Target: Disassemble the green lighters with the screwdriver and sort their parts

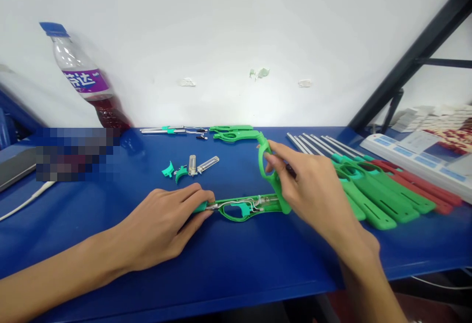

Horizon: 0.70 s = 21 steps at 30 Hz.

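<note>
An open green half shell of a long-nosed lighter [236, 220] lies on the blue table, with wires, a clear fuel tank and a turquoise trigger [242, 209] inside. My left hand [167, 224] is closed around its nozzle end at a turquoise collar [201, 207]; the fingers hide the rest of that end. In my right hand [309, 180] is a matching green shell half [262, 158], pinched by its trigger loop. It tilts steeply, its lower end touching or just over the open shell's handle end. Loose turquoise triggers [168, 169] and clear fuel tanks [192, 165] lie beyond.
Metal tubes with wires [164, 130] and green shell halves [236, 135] lie along the wall. At right are several green lighters [383, 192], red ones [416, 185] and a white power strip [416, 158]. A drink bottle [81, 77] stands at left, near a white cable [27, 204].
</note>
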### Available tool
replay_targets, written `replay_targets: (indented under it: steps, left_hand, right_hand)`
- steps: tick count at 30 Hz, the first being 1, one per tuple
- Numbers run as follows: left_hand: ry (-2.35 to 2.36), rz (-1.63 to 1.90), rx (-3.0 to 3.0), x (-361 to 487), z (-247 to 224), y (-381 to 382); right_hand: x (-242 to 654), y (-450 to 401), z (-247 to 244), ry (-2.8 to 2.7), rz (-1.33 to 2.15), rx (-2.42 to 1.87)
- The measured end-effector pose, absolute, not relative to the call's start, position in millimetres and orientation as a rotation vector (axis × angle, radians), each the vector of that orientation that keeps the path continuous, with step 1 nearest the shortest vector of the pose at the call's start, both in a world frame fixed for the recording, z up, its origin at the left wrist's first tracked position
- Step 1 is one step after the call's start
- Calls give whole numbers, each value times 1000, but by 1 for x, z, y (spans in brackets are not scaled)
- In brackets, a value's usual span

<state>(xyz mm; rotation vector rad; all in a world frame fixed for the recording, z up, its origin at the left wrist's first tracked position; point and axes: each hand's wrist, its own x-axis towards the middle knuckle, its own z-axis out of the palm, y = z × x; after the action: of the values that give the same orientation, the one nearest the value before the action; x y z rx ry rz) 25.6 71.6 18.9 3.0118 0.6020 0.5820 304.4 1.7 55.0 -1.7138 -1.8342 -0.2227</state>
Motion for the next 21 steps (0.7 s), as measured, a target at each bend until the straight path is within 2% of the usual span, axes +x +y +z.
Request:
replay_targets:
  steps: [9, 21]
  left_hand:
    - [640, 560, 3009, 24, 17, 78]
    - [638, 575, 2957, 23, 16, 77]
  right_hand:
    - [301, 2, 56, -1771, 33, -1762]
    - [314, 9, 47, -1485, -87, -2280]
